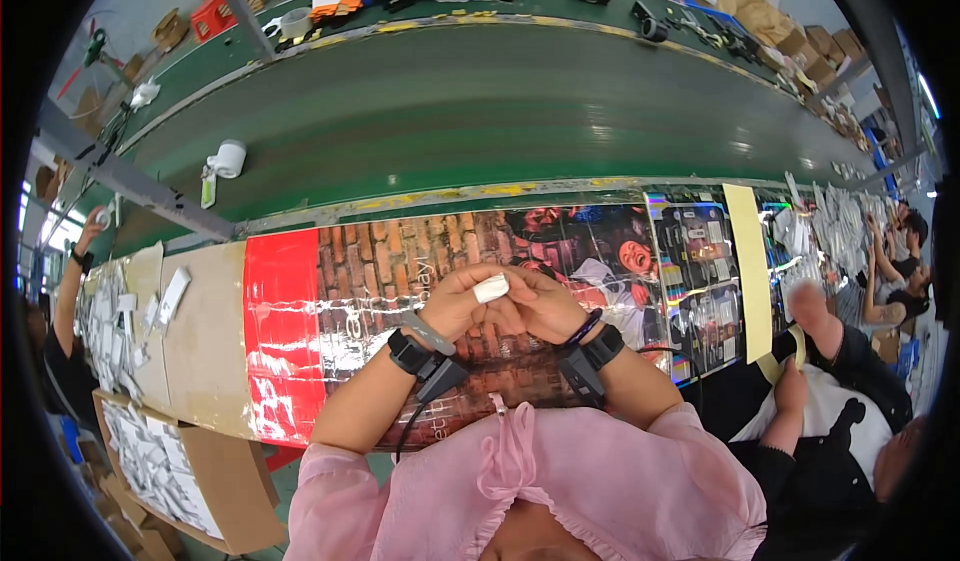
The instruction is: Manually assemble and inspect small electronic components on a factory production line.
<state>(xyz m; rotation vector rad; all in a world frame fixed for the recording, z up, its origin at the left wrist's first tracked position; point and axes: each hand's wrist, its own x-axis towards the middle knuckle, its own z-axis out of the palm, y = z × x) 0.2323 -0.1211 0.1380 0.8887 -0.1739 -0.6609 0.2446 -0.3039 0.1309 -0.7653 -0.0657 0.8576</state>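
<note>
My left hand point(452, 304) and my right hand point(546, 306) meet over the middle of the table, fingers curled and pressed against each other. A small white piece point(491, 288) shows at the thumb where the hands join. Whether it is a wrap around the thumb or something held, I cannot tell. The palms and anything inside them are hidden. Below the hands lies a glossy printed sheet point(390, 251) with a brick-wall pattern, covering the table top. Both wrists carry dark strapped devices, and a cable hangs from the left one.
Beyond the table runs a green conveyor belt point(480, 111), with a white cup-like part point(229, 159) on it. White parts point(115, 331) lie at the left, above a cardboard box point(230, 481) of similar pieces. A co-worker's hand point(815, 316) holds a pale strip at right.
</note>
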